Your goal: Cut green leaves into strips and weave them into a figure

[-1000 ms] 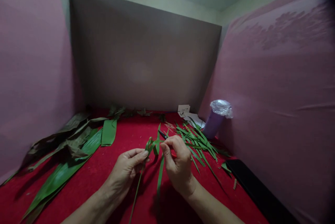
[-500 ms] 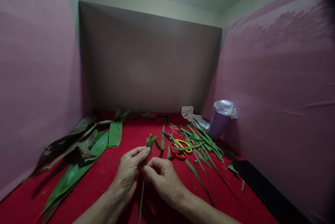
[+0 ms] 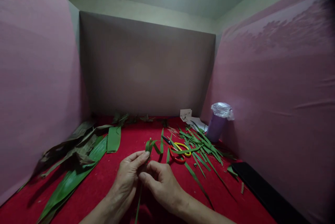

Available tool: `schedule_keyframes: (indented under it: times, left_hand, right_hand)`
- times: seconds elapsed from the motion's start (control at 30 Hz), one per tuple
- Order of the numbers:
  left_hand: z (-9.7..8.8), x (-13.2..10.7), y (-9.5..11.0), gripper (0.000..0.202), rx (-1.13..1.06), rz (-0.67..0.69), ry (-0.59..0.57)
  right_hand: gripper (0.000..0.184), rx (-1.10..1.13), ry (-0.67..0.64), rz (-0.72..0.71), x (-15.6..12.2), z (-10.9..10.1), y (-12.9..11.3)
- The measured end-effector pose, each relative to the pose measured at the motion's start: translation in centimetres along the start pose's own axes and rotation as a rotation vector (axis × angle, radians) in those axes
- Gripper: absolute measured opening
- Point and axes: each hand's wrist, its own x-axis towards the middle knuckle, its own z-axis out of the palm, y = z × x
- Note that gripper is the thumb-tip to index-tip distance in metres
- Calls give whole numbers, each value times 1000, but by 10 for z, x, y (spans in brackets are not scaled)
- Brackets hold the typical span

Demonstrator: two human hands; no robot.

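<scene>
My left hand [image 3: 128, 175] pinches a narrow green leaf strip [image 3: 148, 145] between thumb and fingertips. The strip loops above the thumb and curls off to the right. Close beside it, my right hand [image 3: 164, 185] has thumb and forefinger drawn together near the left fingers. A thin green strand [image 3: 138, 204] hangs below both hands; the right fingertips are at its upper part, and their exact grip is partly hidden. Scissors [image 3: 179, 150] with one red and one yellow handle lie just beyond my right hand, a leaf strip across them.
Cut leaf strips [image 3: 201, 147] are heaped at the right, with thin sticks [image 3: 172, 131] beside them. A purple cup [image 3: 216, 128] topped with clear plastic stands behind. Broad leaves [image 3: 70, 182] lie at the left. A long black object [image 3: 261, 189] rests along the right wall.
My right thumb and fingers have shifted slightly left, closer to my left hand. The left hand keeps its pinch on the strip. The whole view has tilted up a little.
</scene>
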Motion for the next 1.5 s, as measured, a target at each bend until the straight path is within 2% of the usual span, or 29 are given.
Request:
schedule_keyframes:
  times: [0.07,0.2,0.53,0.7,0.93,1.17,1.5]
  left_hand:
    - [-1,0,-1,21,2,-10,-28]
    - [-2,2,-3,20,3,-11,-61]
    - [1,0,-6,17,-21,-30,-43]
    - [5,-5,-4,15,24,-35,-118]
    - [4,-4,-2,16,46,-32,-184]
    - [6,-4,-1,17,97,6,-143]
    - [5,-2,0,23,54,33,-2]
  right_hand:
    - [12,-51,52,-48,-1,-3,-4]
    - [18,53,123,-68,2,-7,-7]
    - [24,314,188,65,8,-1,2]
    - [24,378,218,136,10,-1,3]
    - [24,411,203,139,7,-4,-5]
    - [26,410,183,163,4,-4,-6]
    - [25,321,180,150,5,-1,1]
